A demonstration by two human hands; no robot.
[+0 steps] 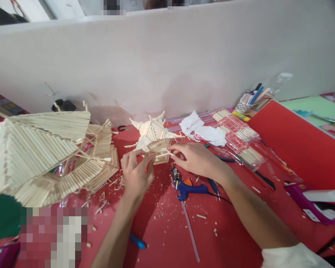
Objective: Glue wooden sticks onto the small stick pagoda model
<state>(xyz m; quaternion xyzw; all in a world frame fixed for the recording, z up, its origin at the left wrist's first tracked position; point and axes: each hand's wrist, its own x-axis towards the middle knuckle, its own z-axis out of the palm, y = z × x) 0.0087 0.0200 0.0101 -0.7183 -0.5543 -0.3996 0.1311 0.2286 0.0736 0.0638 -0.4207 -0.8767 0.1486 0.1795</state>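
Both hands at the small stick model point(152, 131), mid-table, star-shaped pointed roof, slatted lower part on the near side. Right hand point(197, 158): thumb and index fingers pinched on one end of a thin stick point(164, 153), held across the near side of the model. Left hand point(138, 171): fingers bent at the model's near left edge, by the stick's other end; can't tell if they grip it or just touch the model. Blue glue gun point(192, 189) lies on the red table point(162, 238) just nearer than the right hand, nozzle toward the model, clear glue stick point(190, 231) running out toward the near edge. Big stick model point(41, 149) to the left, wide slatted roof over lower slatted sections. Stick offcuts scattered between and around. Right of the small model: crumpled white tissue point(202, 130), then plastic packs of sticks point(237, 136), pen cup point(242, 106) behind them. Blue-capped pen point(137, 241) near the left forearm. Purple-and-white device point(314, 203) far right.
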